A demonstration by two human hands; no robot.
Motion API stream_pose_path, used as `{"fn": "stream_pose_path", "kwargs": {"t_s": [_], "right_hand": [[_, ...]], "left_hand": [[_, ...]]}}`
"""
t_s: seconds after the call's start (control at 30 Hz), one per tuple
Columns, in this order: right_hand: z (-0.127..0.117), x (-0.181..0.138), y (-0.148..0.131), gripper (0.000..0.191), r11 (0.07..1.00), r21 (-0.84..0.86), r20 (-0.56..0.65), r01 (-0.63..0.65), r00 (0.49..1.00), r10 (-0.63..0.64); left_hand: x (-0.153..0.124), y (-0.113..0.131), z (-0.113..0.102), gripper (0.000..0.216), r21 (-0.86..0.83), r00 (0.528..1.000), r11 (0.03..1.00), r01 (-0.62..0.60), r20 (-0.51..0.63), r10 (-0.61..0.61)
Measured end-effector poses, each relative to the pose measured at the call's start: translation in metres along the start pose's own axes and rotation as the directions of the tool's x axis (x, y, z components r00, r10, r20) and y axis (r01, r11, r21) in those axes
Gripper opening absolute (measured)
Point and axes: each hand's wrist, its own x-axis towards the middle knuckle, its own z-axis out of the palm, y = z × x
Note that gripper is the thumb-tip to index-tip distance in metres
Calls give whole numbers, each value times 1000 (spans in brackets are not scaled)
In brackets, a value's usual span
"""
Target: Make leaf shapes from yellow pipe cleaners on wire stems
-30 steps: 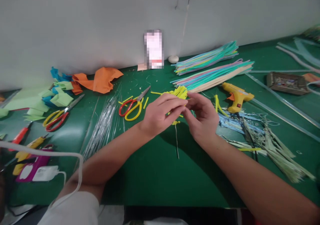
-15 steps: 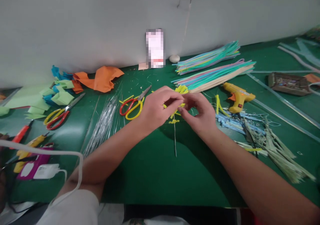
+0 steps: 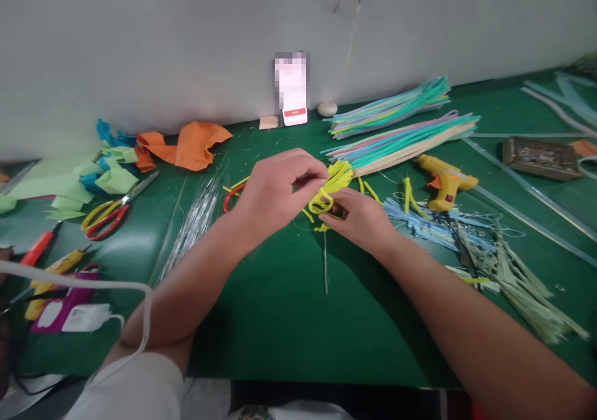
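My right hand (image 3: 361,216) pinches a looped yellow pipe-cleaner piece (image 3: 321,205) between thumb and fingers. From beneath it a thin grey wire stem (image 3: 326,267) hangs down over the green table. Just up and to the left, my left hand (image 3: 285,182) has its thumb and forefinger tips pressed together at the loop's upper edge; whatever is between them is too small to name. Behind the loop lies a bunch of yellow pipe cleaners (image 3: 342,174). Red-and-yellow scissors (image 3: 232,199) are mostly covered by my left hand.
Bundles of coloured pipe cleaners (image 3: 401,141) lie at the back, near a phone (image 3: 292,87) propped on the wall. A yellow glue gun (image 3: 445,180) is on the right. Thin wires (image 3: 193,221), a second pair of scissors (image 3: 119,210) and orange paper (image 3: 196,146) lie left.
My left hand has drawn away leftward from my right hand, and its wrist now covers most of the scissors. The yellow loop between the hands has come into clearer view.
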Motion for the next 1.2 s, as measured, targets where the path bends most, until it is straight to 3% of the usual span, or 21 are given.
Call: {"fn": "stream_pose_path", "kwargs": {"t_s": [0.13,0.3,0.47,0.63,0.8,1.03,1.2], "right_hand": [[1,-4,-4,12,999,43,38,16,999,-18],[-1,-8,-6,14,995,101,153,-14,988,-2],[-6,-10,-11,10,987,159,411,14,908,-79],[-12,-10,-17,11,973,231,553,-10,824,-123],[-14,-6,-22,22,978,203,614,-45,784,-91],[-7,-4,-28,23,990,52,627,-128,776,68],[-3,-3,-26,20,982,50,599,-182,792,116]], "left_hand": [[-3,9,-7,11,-20,999,999,46,-13,-47],[-7,19,-14,10,-77,989,988,137,60,-132],[-10,22,-21,12,-139,956,963,229,217,-196],[-8,20,-25,14,-185,909,936,299,355,-220],[-6,16,-22,14,-162,905,934,318,346,-249],[-4,7,-24,15,-31,938,958,284,217,-271],[-2,-9,-26,19,107,940,950,295,148,-308]]}}
